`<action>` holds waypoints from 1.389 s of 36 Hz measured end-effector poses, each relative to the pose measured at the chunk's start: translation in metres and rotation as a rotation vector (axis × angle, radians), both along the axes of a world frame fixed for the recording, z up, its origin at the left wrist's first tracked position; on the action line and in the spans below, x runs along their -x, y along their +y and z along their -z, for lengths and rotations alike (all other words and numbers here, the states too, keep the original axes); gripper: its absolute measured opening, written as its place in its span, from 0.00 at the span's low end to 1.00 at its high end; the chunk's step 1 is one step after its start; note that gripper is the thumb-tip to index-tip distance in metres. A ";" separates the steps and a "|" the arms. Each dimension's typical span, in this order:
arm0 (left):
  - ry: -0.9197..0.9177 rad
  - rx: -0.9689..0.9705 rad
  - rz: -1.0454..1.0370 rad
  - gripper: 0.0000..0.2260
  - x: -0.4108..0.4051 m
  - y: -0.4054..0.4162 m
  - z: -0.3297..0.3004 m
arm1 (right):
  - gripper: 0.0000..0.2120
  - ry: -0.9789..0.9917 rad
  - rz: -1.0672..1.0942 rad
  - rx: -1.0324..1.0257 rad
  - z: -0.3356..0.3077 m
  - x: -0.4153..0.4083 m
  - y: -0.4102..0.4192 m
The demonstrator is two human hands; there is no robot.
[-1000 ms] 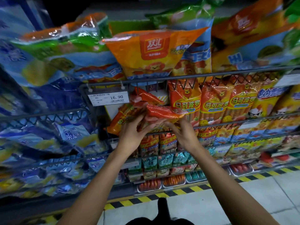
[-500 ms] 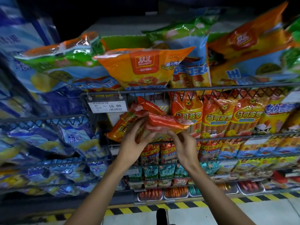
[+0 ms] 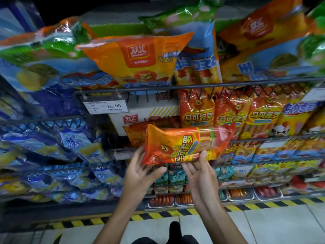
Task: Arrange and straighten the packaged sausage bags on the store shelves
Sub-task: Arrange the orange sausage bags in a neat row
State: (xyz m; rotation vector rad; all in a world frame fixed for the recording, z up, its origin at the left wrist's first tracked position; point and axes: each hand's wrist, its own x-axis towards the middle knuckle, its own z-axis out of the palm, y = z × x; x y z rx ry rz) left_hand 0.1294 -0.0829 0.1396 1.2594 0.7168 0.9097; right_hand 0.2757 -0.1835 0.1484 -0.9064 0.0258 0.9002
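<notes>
Red sausage bag [image 3: 184, 144] held sideways at frame centre, just off the wire shelf [image 3: 193, 86]. Left hand [image 3: 140, 175] spread beneath it, right hand [image 3: 200, 173] supporting with thumb pinching the lower edge, likely turning it upright for the gap left of the standing bags [image 3: 228, 113].

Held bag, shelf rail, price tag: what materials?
Bag: glossy plastic film, likely; glare streaks, wrinkles, a clear stretch showing sausages. Left hand and right hand support it from below. Shelf rail: dark wire, probably coated metal, dull sheen. Price tag: white printed card, maybe in a clear sleeve; too blurred to tell.
</notes>
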 end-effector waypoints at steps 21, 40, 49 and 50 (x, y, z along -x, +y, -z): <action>-0.014 -0.090 -0.208 0.21 0.000 0.002 -0.037 | 0.16 -0.438 -0.481 0.115 0.001 -0.002 -0.048; 0.205 -0.296 0.341 0.24 -0.018 0.015 -0.038 | 0.20 -1.005 -0.298 0.165 -0.004 -0.022 -0.025; 0.708 -0.938 0.017 0.22 -0.024 0.099 -0.034 | 0.22 -1.085 -0.085 0.188 -0.012 -0.048 -0.025; 0.831 -0.966 0.027 0.25 -0.026 0.105 -0.032 | 0.22 -1.081 -0.072 0.198 -0.012 -0.051 -0.024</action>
